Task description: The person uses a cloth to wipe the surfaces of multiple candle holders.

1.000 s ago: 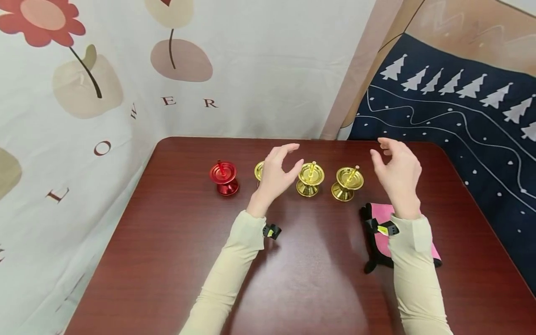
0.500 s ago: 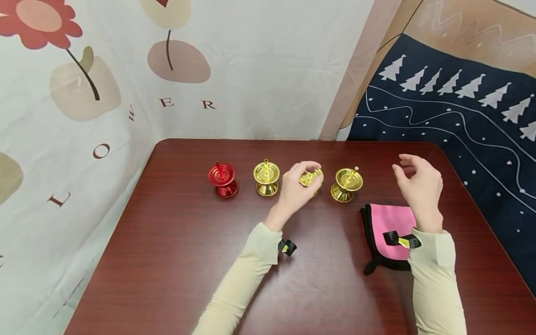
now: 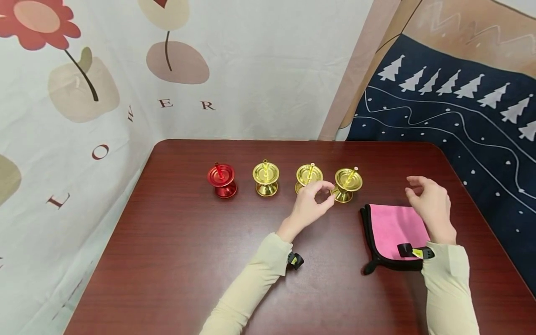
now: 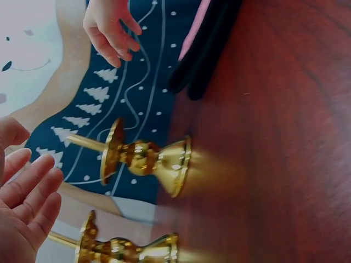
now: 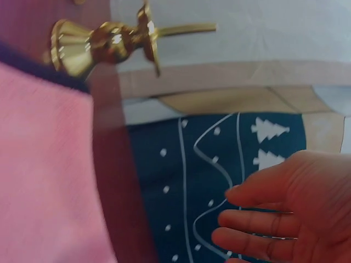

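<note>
My left hand (image 3: 309, 207), fingers loosely curved and holding nothing, is in front of the two right-hand gold candle holders. Its fingertips overlap the rightmost gold candle holder (image 3: 348, 180) in the head view. Just behind it is the middle gold candle holder (image 3: 309, 173), its base partly hidden by the fingers. The left gold candle holder (image 3: 265, 174) and a red candle holder (image 3: 222, 177) stand farther left. Each has a shallow dish and a thin upright stem. My right hand (image 3: 433, 207), also holding nothing, hovers by the far right corner of a folded pink cloth (image 3: 398, 228).
The dark red wooden table (image 3: 188, 270) has rounded far corners. A white flower-print curtain (image 3: 268, 83) hangs behind it, with a navy tree-print curtain (image 3: 452, 116) at the right. The cloth has black edging (image 3: 374, 253) and lies flat at the right.
My left hand has moved right and nearer, past the left and middle gold candle holders. My right hand has drawn back to the right, uncovering more of the pink cloth. The candle holders have not moved.
</note>
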### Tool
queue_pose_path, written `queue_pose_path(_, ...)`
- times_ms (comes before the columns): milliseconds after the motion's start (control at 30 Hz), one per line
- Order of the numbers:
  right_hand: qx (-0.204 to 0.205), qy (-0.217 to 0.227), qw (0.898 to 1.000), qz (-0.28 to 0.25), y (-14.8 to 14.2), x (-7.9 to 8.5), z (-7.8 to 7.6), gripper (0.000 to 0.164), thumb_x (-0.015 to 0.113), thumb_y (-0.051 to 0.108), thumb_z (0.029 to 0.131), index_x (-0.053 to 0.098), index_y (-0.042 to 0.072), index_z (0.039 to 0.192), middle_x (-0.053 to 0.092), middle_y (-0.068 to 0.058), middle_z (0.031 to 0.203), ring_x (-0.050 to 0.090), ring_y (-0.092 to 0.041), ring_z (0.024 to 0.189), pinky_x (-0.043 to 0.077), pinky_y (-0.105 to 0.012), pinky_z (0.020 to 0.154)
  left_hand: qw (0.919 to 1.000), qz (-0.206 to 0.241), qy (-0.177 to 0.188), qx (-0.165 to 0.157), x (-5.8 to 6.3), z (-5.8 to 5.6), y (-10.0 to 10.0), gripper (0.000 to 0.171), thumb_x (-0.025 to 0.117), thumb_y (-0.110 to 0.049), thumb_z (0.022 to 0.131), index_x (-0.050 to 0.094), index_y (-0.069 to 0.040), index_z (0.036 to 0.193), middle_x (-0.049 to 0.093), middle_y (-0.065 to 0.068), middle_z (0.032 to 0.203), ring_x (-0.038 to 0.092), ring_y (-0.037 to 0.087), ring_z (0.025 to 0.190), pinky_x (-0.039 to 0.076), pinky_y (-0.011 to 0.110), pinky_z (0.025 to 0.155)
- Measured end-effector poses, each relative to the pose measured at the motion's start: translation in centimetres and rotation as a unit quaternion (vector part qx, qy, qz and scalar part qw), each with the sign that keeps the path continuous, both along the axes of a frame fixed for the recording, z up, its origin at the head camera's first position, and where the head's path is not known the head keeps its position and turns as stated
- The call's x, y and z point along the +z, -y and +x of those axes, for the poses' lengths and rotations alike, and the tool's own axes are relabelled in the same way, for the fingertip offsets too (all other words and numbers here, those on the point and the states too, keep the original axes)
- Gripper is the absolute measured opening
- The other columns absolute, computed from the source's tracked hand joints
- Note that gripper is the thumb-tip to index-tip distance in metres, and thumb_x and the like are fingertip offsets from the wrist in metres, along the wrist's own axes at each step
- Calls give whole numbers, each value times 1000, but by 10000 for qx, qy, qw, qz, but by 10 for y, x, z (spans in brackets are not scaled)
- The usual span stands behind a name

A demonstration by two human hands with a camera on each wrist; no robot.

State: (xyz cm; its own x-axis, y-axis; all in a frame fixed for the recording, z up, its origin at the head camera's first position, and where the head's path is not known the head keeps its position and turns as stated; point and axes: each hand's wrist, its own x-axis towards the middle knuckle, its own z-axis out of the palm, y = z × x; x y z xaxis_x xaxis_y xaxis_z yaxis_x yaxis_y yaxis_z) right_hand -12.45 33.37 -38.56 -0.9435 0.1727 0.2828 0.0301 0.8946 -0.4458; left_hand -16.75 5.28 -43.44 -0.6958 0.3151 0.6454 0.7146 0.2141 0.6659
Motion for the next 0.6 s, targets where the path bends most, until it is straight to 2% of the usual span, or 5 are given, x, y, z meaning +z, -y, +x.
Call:
queue_pose_path(233,303,748,9967,-122,-15,-16,5,37,63,6,85,54,-5,119,56,-30,111,56,-45,95,41,-58,75,9950,-800,600,-55,-13,6,-11,26,71,-9,78,64,1,101,67,11,92,62,23,85,45,22,78)
queue_pose_path(367,410,1237,9910,-320,-22,-22,8,40,63,8,86,52,-7,122,53,-33,115,52,-47,100,42,-58,80,9883,-1166,975,127,-19,8,-20,33,71,-12,79,61,3,107,66,13,101,62,23,90,45,23,81)
queue_pose_path(467,500,1605,9845,-494,-27,-26,10,43,64,10,86,50,-8,123,53,-35,115,52,-46,99,46,-56,79,9843,-1153,1297,309,-23,9,-27,38,71,-13,79,58,4,110,66,14,104,62,23,93,45,22,83)
queue_pose_path(600,460,1955,9778,-588,-32,-32,10,45,65,11,85,50,-8,123,55,-33,114,54,-42,96,50,-49,76,9814,-926,1572,604,-29,7,-36,41,73,-13,77,57,4,111,65,16,104,61,26,93,45,21,82)
